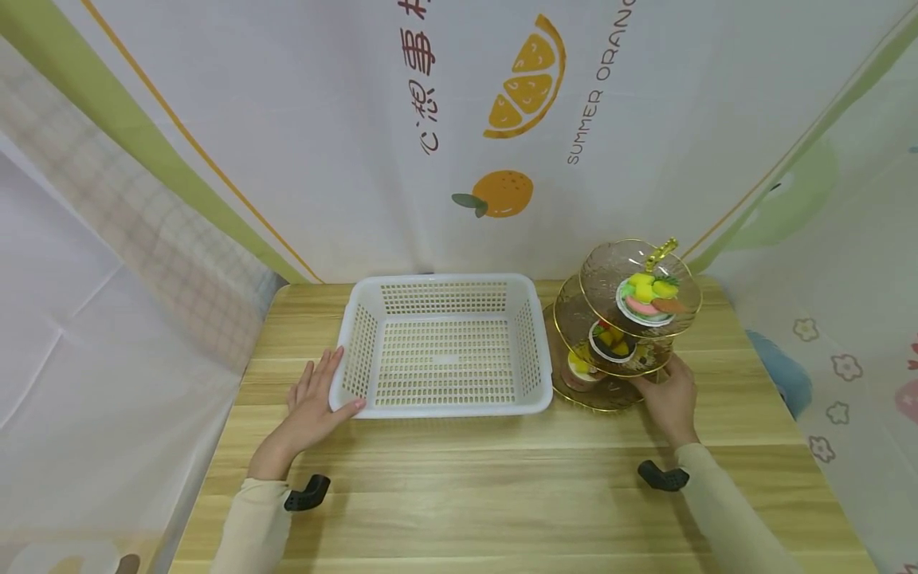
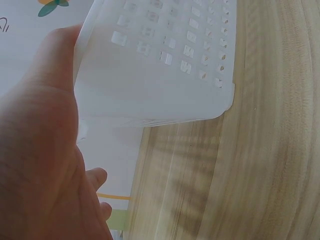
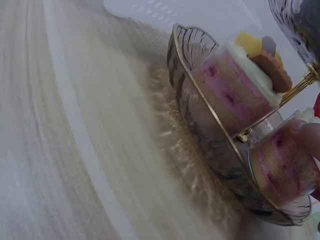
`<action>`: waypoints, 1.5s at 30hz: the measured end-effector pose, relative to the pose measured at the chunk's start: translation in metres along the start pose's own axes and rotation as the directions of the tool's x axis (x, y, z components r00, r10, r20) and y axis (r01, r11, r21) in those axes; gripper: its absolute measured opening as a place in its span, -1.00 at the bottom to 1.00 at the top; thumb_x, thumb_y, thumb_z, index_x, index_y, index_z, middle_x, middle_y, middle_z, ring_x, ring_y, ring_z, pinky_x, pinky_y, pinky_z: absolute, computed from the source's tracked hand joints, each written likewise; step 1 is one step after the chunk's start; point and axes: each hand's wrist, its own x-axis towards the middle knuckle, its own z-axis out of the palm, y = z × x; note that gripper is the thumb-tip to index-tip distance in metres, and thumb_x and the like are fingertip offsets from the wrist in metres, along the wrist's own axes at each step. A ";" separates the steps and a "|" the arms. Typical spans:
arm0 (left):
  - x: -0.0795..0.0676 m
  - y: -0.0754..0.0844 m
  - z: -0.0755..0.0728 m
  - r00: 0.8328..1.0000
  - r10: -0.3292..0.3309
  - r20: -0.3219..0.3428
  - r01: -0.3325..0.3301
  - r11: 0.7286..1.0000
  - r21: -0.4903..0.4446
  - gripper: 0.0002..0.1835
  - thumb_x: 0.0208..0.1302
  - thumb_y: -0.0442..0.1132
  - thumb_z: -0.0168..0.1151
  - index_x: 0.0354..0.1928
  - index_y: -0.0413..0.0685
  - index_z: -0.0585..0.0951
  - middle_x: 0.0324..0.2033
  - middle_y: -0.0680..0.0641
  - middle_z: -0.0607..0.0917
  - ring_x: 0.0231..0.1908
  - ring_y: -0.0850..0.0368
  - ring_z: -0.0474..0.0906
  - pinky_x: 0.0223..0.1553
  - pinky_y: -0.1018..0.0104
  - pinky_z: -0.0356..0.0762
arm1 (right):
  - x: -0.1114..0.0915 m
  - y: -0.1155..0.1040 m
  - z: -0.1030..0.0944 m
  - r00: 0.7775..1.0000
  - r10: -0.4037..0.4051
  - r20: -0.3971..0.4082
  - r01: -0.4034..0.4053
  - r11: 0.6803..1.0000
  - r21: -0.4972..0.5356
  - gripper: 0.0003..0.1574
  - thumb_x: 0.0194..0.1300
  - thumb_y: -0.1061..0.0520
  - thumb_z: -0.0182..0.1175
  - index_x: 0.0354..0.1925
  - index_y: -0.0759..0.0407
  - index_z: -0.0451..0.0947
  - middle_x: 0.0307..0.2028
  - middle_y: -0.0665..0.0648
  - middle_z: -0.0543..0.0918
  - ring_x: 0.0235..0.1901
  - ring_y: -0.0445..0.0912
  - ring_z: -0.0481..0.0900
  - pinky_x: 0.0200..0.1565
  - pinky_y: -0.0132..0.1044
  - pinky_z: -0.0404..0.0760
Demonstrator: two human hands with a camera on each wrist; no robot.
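My left hand (image 1: 313, 408) rests at the front left corner of a white plastic basket (image 1: 445, 410), thumb and fingertips on the rim and fingers spread. The wrist view shows the basket's outer wall (image 2: 145, 85) beside the thumb. A three-tier dessert stand (image 1: 625, 331) with gold rims is to the basket's right. My right hand (image 1: 672, 396) reaches to its lowest tier and pinches a layered cake cup (image 3: 282, 162). Another cake cup (image 3: 235, 87), topped with yellow pieces and a biscuit, sits beside it. The middle tier largely covers the held cup from above.
A dessert cup (image 1: 649, 301) with yellow fruit pieces sits on the top tier, and a dark one (image 1: 611, 343) on the middle tier. The stand's gold handle (image 1: 661, 253) sticks up. Behind the wooden table (image 1: 488, 494) hangs a printed cloth (image 1: 323, 143).
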 end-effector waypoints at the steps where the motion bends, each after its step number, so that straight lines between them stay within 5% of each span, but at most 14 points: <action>1: 0.000 0.000 0.000 1.000 -0.001 0.000 0.001 1.000 0.001 0.06 0.38 0.14 0.26 0.64 0.08 -0.21 0.55 -0.40 -0.23 0.44 -0.56 -0.45 0.21 -0.59 -0.47 | 0.000 0.001 0.001 1.000 -0.002 -0.006 0.002 1.000 0.001 -0.38 0.00 0.23 0.57 0.05 0.35 0.62 0.09 0.38 0.64 0.18 0.33 0.44 0.24 0.25 0.27; 7: 0.000 -0.001 0.000 1.000 -0.002 -0.003 0.002 1.000 -0.005 0.06 0.38 0.13 0.25 0.64 0.08 -0.21 0.55 -0.40 -0.24 0.44 -0.56 -0.46 0.20 -0.58 -0.48 | 0.001 0.005 0.005 1.000 -0.008 -0.019 0.009 1.000 0.025 -0.39 0.02 0.25 0.56 0.05 0.39 0.62 0.06 0.39 0.65 0.14 0.30 0.51 0.18 0.24 0.36; 21: 0.000 0.000 -0.002 1.000 0.003 -0.003 -0.003 1.000 -0.006 0.06 0.37 0.12 0.27 0.64 0.05 -0.19 0.55 -0.41 -0.22 0.43 -0.57 -0.44 0.19 -0.59 -0.46 | -0.003 0.003 0.012 1.000 -0.001 -0.021 0.001 1.000 0.012 -0.18 -0.01 0.23 0.55 0.20 0.48 0.51 0.13 0.52 0.54 0.17 0.44 0.36 0.23 0.29 0.20; 30: 0.000 0.000 -0.002 1.000 0.005 -0.002 -0.005 1.000 -0.005 0.06 0.37 0.12 0.27 0.64 0.04 -0.19 0.55 -0.41 -0.23 0.43 -0.58 -0.44 0.19 -0.60 -0.46 | -0.005 0.004 0.010 1.000 0.002 -0.014 -0.002 1.000 0.024 -0.25 0.03 0.25 0.56 0.18 0.44 0.56 0.14 0.45 0.58 0.19 0.36 0.42 0.26 0.20 0.25; 34: 0.001 -0.002 -0.002 1.000 0.000 0.000 0.000 1.000 0.001 0.06 0.38 0.13 0.25 0.64 0.06 -0.21 0.55 -0.40 -0.24 0.43 -0.57 -0.45 0.20 -0.59 -0.47 | -0.009 0.006 0.002 0.999 0.045 0.004 -0.045 0.998 0.040 -0.28 0.10 0.17 0.56 0.22 0.28 0.59 0.20 0.33 0.59 0.24 0.27 0.43 0.30 0.15 0.25; 39: 0.002 -0.003 0.000 1.000 -0.006 -0.002 0.006 1.000 -0.007 0.06 0.37 0.14 0.26 0.64 0.09 -0.22 0.55 -0.41 -0.23 0.44 -0.57 -0.45 0.20 -0.59 -0.47 | -0.024 0.005 -0.013 0.987 0.154 0.051 -0.159 0.982 0.104 -0.07 0.20 0.00 0.53 0.45 0.12 0.40 0.36 0.22 0.46 0.39 0.16 0.25 0.39 0.10 0.07; 45: 0.004 -0.007 0.003 1.000 -0.003 -0.015 0.003 1.000 -0.015 0.07 0.38 0.12 0.27 0.64 0.11 -0.23 0.55 -0.39 -0.22 0.46 -0.52 -0.44 0.20 -0.60 -0.46 | -0.042 0.005 -0.028 0.974 0.205 0.095 -0.217 0.965 0.147 -0.01 0.28 0.03 0.46 0.54 0.12 0.23 0.43 0.19 0.37 0.43 0.06 0.15 0.43 0.01 0.04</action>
